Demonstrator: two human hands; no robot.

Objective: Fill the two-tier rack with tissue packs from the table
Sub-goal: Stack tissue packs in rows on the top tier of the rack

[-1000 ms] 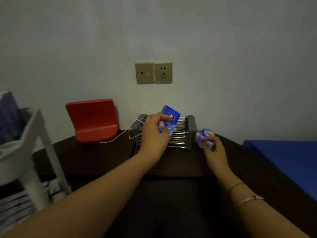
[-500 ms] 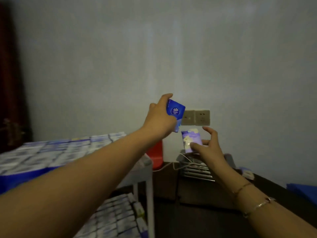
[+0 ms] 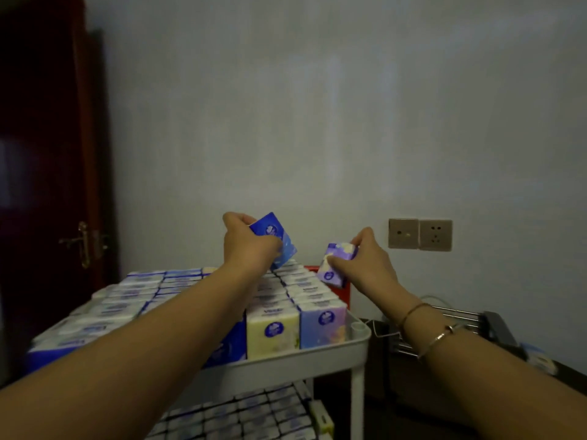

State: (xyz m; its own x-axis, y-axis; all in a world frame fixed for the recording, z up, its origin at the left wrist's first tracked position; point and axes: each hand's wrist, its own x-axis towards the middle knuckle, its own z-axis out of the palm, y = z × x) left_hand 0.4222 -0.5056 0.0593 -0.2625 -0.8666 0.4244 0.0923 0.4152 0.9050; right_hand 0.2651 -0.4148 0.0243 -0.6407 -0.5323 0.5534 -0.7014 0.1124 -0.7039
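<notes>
My left hand grips a blue tissue pack above the far end of the white two-tier rack. My right hand holds a purple tissue pack just past the rack's far right corner. The top tier is packed with rows of upright tissue packs. The lower tier also holds several rows of packs. One more pack lies on the dark table at the right.
A metal wire rack with a cable sits on the table behind my right wrist. A red object shows behind the purple pack. A wall socket is on the wall; a dark door stands at the left.
The view has swung left from the table to the rack. Both hands have carried their packs from the table area over to the far end of the rack's top tier.
</notes>
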